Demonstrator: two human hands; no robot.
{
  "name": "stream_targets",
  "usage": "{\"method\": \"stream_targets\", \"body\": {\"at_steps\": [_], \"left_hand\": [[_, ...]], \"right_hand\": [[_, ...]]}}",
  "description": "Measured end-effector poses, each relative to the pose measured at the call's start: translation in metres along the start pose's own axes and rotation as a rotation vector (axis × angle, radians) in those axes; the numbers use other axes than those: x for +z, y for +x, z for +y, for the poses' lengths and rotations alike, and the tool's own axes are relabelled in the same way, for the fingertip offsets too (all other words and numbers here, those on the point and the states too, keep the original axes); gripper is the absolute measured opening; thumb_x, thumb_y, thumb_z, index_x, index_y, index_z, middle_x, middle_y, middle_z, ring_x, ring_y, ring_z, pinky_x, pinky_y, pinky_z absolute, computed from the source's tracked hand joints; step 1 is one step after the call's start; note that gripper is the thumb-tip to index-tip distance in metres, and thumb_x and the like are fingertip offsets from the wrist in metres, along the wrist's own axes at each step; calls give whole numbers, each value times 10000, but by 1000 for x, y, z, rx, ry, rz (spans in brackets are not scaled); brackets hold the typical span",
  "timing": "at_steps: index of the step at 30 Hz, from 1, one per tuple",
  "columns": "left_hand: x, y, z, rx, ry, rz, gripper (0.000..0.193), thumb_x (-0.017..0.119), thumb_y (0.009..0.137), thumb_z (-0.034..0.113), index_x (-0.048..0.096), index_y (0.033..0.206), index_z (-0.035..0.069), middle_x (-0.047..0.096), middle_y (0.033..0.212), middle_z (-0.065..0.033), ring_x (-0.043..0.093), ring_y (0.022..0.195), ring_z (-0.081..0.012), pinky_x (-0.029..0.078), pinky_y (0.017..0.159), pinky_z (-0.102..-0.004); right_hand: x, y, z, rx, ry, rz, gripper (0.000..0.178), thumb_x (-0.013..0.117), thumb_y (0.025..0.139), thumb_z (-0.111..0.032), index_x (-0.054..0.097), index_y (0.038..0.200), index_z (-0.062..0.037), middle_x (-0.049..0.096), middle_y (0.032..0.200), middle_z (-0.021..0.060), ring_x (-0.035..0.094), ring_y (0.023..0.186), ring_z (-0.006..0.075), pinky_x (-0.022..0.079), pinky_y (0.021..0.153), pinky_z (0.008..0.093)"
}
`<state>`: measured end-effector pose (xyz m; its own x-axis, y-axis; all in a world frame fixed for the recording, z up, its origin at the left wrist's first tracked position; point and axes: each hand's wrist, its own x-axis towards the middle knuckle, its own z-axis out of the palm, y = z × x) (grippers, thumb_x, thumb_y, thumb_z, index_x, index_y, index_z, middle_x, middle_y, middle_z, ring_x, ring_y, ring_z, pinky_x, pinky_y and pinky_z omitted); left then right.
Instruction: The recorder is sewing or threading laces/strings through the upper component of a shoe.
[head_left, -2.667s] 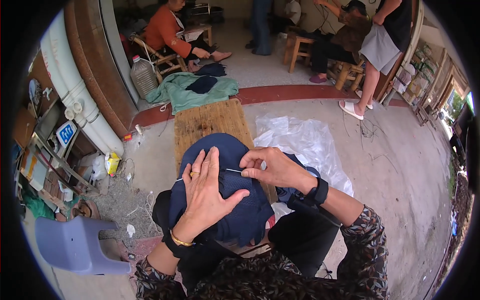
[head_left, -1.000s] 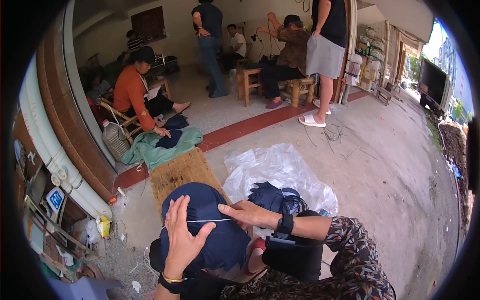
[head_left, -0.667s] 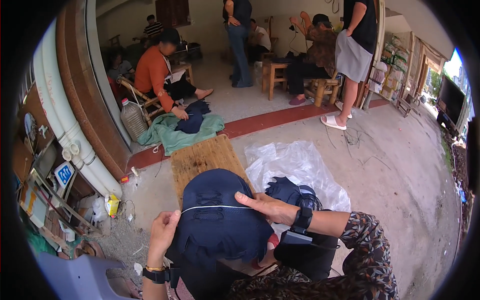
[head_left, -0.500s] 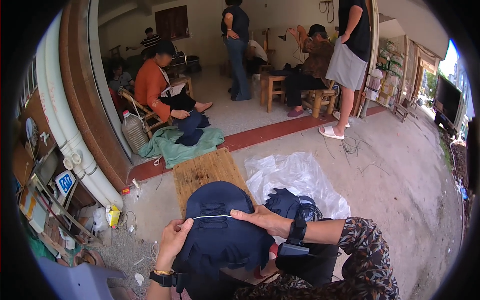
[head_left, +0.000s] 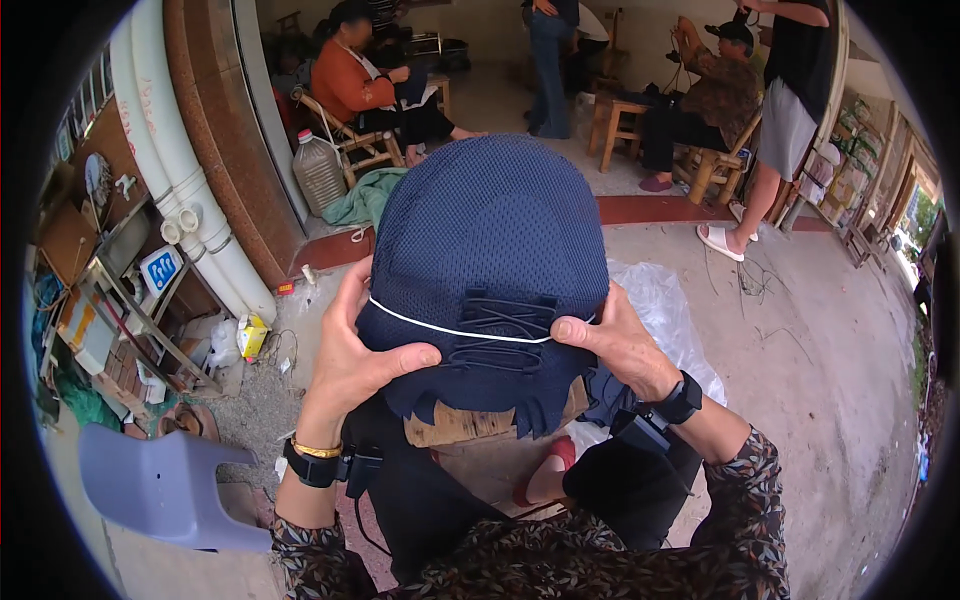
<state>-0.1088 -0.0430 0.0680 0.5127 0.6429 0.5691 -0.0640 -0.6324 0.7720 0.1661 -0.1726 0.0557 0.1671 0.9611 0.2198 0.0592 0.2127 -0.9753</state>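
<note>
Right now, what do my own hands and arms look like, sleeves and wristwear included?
Your left hand and right hand wear no gloves. The dark sleeves have a brown-and-grey leaf print. Your left wrist has a gold bangle and a black strap with a boxy black device; your right has a similar black wristband and box.

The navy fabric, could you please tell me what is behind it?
Past the navy fabric, a bench shows below, green cloth at left and plastic at right; what it covers cannot be seen.
</note>
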Motion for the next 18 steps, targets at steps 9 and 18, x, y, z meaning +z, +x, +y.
{"method": "stream_targets", "body": {"at_steps": [9,18], "left_hand": [[23,-31,-55,-81,125,-137,856,870,656,48,518,1434,-5,640,1328,-138,602,1244,-207,450,1086,-340],[37,-12,-19,-318,-351,11,552,858,729,94,624,1208,-48,702,1078,-95,668,986,-170,511,948,-323]], "right_hand": [[-16,6,90,220,890,-337,304,506,1037,-88,618,1311,-20,644,1310,33,627,1162,156,527,1056,391],[-31,-4,3,58,-203,-172,843,892,757,-421,546,1353,64,664,1261,184,624,1159,227,495,1014,328]]}}
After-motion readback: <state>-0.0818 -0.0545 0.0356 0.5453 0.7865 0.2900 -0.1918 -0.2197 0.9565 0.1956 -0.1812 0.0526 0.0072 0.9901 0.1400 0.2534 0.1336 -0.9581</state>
